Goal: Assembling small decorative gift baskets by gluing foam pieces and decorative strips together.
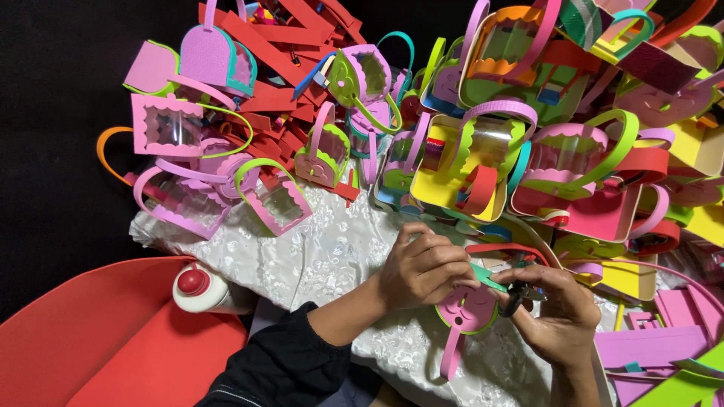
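Observation:
My left hand (426, 270) pinches a small foam piece: a pink round face with a green rim and a pink strap (461, 316) hanging down, plus a teal strip (486, 277) at its top. My right hand (554, 307) grips black-handled scissors (516, 290) right against that teal strip. Both hands meet over a white embroidered cloth (332, 252). A black sleeve covers my left forearm.
A big heap of colourful foam baskets with handles (467, 158) fills the back and right. Pink baskets (181, 200) lie at the left. A white glue bottle with a red cap (197, 288) lies beside red foam sheets (113, 339). Pink and green sheets (664, 354) sit lower right.

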